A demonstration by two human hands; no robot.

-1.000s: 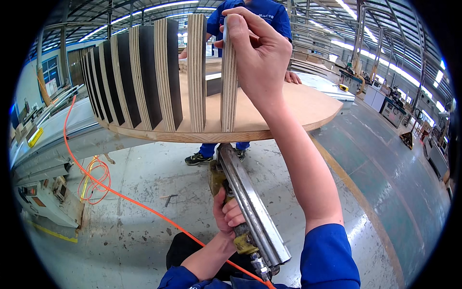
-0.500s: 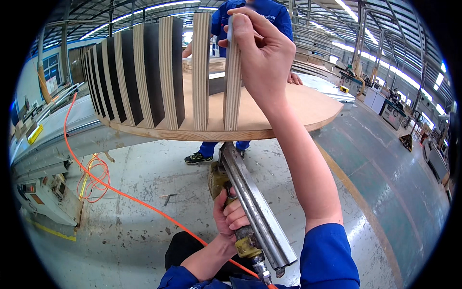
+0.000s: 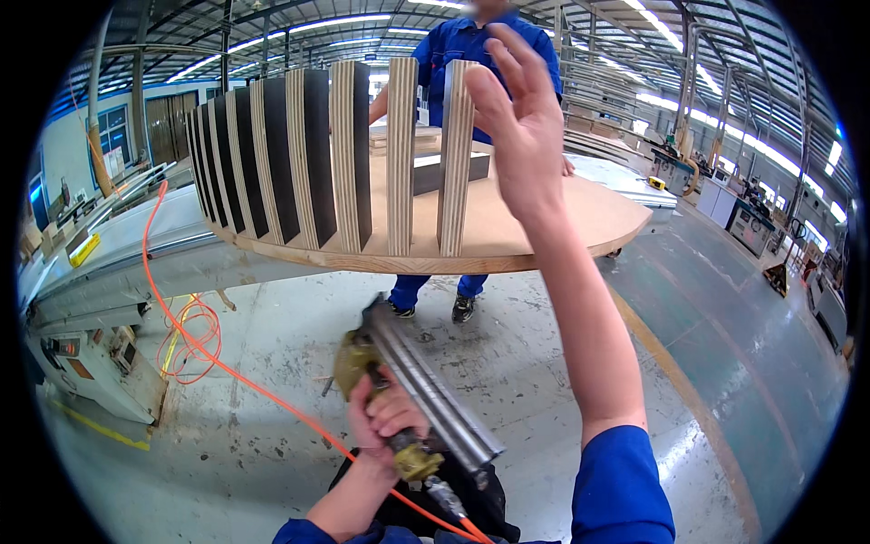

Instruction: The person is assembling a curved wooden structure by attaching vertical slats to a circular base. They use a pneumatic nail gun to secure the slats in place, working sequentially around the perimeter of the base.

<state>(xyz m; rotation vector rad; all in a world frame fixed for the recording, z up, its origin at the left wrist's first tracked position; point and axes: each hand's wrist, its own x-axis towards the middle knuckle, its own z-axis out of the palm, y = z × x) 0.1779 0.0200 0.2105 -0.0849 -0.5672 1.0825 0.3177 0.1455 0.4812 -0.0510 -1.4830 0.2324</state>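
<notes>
My left hand (image 3: 391,412) is wrapped around the grip of a pneumatic nail gun (image 3: 433,385) with a long silver magazine, somewhat blurred, held below the board and apart from it. My right hand (image 3: 524,136) is raised, fingers spread and empty, just right of the last upright plywood strip (image 3: 453,172). That strip stands on end near the front edge of a light brown board (image 3: 562,227) with a curved outline. To its left is another plywood strip (image 3: 401,163), and several more with dark faces follow in a row along the edge.
A co-worker in blue (image 3: 489,54) stands behind the board. An orange air hose (image 3: 263,390) runs from the left down to the gun. A dark-faced strip (image 3: 435,174) lies flat on the board. A grey machine (image 3: 109,372) stands at the lower left.
My right hand has let go of the last strip's top and opened to its right. My left hand has lowered the nail gun leftward, away from the board's underside.
</notes>
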